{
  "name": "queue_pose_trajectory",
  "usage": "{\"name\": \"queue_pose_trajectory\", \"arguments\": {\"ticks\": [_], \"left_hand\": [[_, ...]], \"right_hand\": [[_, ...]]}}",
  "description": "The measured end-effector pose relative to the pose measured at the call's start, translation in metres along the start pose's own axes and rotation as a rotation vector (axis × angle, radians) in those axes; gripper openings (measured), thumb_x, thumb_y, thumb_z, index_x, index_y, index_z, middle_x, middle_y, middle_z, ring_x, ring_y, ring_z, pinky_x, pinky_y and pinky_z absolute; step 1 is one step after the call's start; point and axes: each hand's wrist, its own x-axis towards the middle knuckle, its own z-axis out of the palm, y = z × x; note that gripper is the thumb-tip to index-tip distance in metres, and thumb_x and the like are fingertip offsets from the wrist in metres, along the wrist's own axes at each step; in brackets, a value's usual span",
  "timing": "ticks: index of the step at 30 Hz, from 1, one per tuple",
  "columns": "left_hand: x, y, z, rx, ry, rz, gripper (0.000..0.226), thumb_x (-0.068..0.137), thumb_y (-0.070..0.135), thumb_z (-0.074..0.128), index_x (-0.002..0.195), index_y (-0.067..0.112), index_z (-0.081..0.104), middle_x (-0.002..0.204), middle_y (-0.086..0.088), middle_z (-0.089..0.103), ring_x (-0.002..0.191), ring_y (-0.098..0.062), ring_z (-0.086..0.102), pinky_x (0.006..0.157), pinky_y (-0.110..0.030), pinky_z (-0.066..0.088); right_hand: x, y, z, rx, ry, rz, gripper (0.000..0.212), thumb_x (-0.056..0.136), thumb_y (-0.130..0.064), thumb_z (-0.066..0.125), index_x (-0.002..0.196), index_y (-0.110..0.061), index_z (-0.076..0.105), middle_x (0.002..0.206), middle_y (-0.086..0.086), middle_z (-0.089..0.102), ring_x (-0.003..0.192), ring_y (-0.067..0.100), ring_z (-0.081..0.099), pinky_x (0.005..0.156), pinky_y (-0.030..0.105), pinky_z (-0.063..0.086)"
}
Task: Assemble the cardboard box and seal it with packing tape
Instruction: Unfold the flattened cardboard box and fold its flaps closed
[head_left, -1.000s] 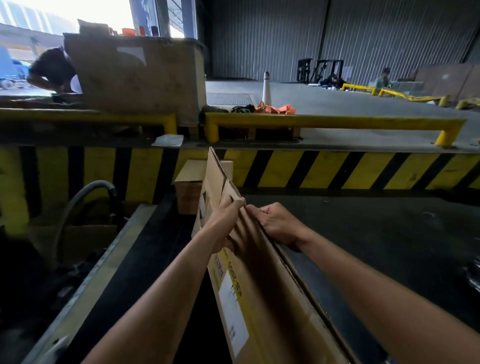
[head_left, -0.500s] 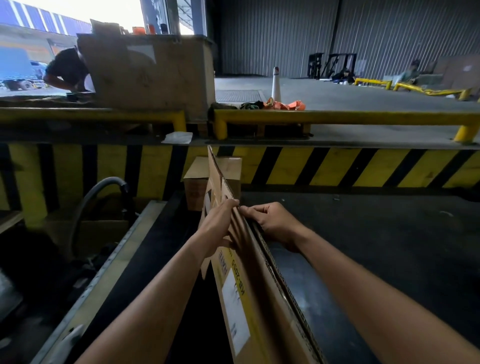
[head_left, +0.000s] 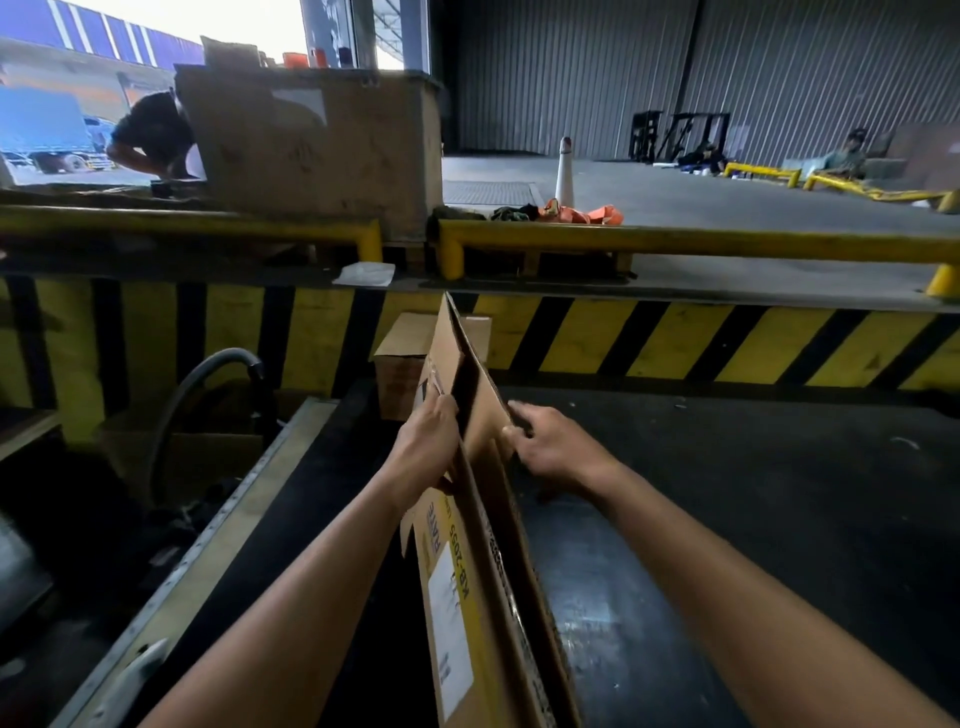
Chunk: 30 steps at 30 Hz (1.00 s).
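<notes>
A flattened brown cardboard box (head_left: 485, 587) stands on edge on the black conveyor belt (head_left: 727, 519), running away from me, with a yellow band and a white label on its left face. My left hand (head_left: 428, 441) grips the left panel near its top edge. My right hand (head_left: 548, 447) grips the right panel's edge. A narrow dark gap shows between the two panels at the far end. No packing tape is visible.
A small assembled cardboard box (head_left: 410, 364) sits at the belt's far end against the yellow-and-black striped dock wall (head_left: 675, 343). A grey hose (head_left: 208, 379) arcs at the left beside the belt's metal side rail (head_left: 218, 530). Yellow guard rails (head_left: 675, 241), a large crate (head_left: 317, 140) and a person (head_left: 153, 135) stand above.
My hands have moved apart, each pulling a panel, so the flat box has begun to open at its top. The view has shifted slightly.
</notes>
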Motion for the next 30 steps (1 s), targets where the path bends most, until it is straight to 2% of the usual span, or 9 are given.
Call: {"name": "queue_pose_trajectory", "arguments": {"ticks": [2,4,7,11,15,19,24,26,30], "left_hand": [[0.0,0.003,0.005,0.048,0.036,0.004,0.049,0.103,0.046,0.035,0.15,0.034,0.033,0.119,-0.014,0.063,0.098,-0.031,0.07,0.078,-0.054,0.063],[-0.002,0.006,0.007,0.079,0.058,0.012,0.052,0.103,0.044,0.036,0.154,0.04,0.026,0.12,-0.013,0.062,0.099,-0.03,0.069,0.074,-0.046,0.062],[0.0,0.003,0.003,0.034,0.034,0.028,0.049,0.105,0.041,0.039,0.153,0.038,0.031,0.117,-0.012,0.065,0.095,-0.027,0.072,0.066,-0.038,0.062],[0.002,-0.002,-0.006,-0.03,-0.001,0.03,0.039,0.107,0.039,0.037,0.145,0.034,0.042,0.113,-0.015,0.069,0.092,-0.03,0.074,0.073,-0.047,0.064],[-0.002,-0.001,-0.007,-0.049,-0.034,0.003,0.042,0.109,0.037,0.032,0.151,0.036,0.037,0.126,-0.014,0.063,0.105,-0.033,0.07,0.076,-0.05,0.064],[-0.005,-0.001,-0.008,-0.039,-0.019,0.014,0.043,0.11,0.034,0.03,0.153,0.034,0.034,0.126,-0.013,0.061,0.107,-0.033,0.067,0.074,-0.046,0.065],[-0.005,-0.002,-0.004,0.034,0.041,0.012,0.062,0.097,0.058,0.033,0.155,0.038,0.032,0.133,-0.018,0.059,0.102,-0.031,0.07,0.068,-0.039,0.063],[-0.003,-0.002,-0.003,0.051,0.047,-0.007,0.071,0.092,0.061,0.035,0.158,0.037,0.027,0.139,-0.017,0.056,0.104,-0.028,0.069,0.077,-0.047,0.064],[-0.012,0.012,0.007,0.199,0.059,-0.018,0.068,0.106,0.045,0.041,0.163,0.038,0.005,0.135,0.001,0.049,0.093,-0.013,0.06,0.063,-0.03,0.054]], "right_hand": [[-0.002,-0.001,0.007,0.02,-0.018,-0.042,0.034,0.102,-0.026,0.049,0.135,-0.026,0.055,0.111,0.001,0.067,0.088,0.013,0.067,0.074,0.037,0.06],[-0.003,-0.003,0.01,0.019,0.023,-0.067,0.037,0.102,-0.02,0.046,0.138,-0.029,0.051,0.105,0.001,0.068,0.078,0.012,0.066,0.067,0.034,0.059],[-0.004,-0.003,0.014,0.041,0.048,-0.059,0.056,0.104,-0.025,0.039,0.155,-0.04,0.02,0.125,0.008,0.062,0.094,0.019,0.066,0.079,0.038,0.058],[-0.007,-0.007,0.013,0.074,-0.001,-0.028,0.063,0.1,-0.049,0.045,0.155,-0.037,0.019,0.147,0.007,0.049,0.125,0.028,0.055,0.101,0.051,0.049],[-0.001,-0.007,0.006,0.134,-0.052,-0.027,0.067,0.096,-0.037,0.055,0.155,-0.031,0.024,0.136,0.007,0.058,0.108,0.02,0.063,0.087,0.039,0.055],[0.0,0.0,0.005,-0.003,0.019,-0.045,0.064,0.096,-0.019,0.057,0.154,-0.023,0.03,0.139,0.006,0.057,0.117,0.02,0.06,0.088,0.03,0.052],[-0.006,-0.003,0.01,-0.187,0.005,-0.008,0.069,0.098,-0.014,0.052,0.157,-0.023,0.017,0.126,0.013,0.058,0.099,0.023,0.064,0.085,0.041,0.057],[-0.003,0.0,0.011,-0.185,0.033,-0.017,0.066,0.098,-0.022,0.056,0.155,-0.023,0.023,0.122,0.01,0.061,0.095,0.019,0.064,0.082,0.038,0.057],[-0.002,0.005,0.008,-0.159,0.096,-0.18,0.033,0.099,-0.019,0.055,0.131,-0.028,0.055,0.107,0.0,0.067,0.091,0.012,0.065,0.077,0.034,0.057]]}}
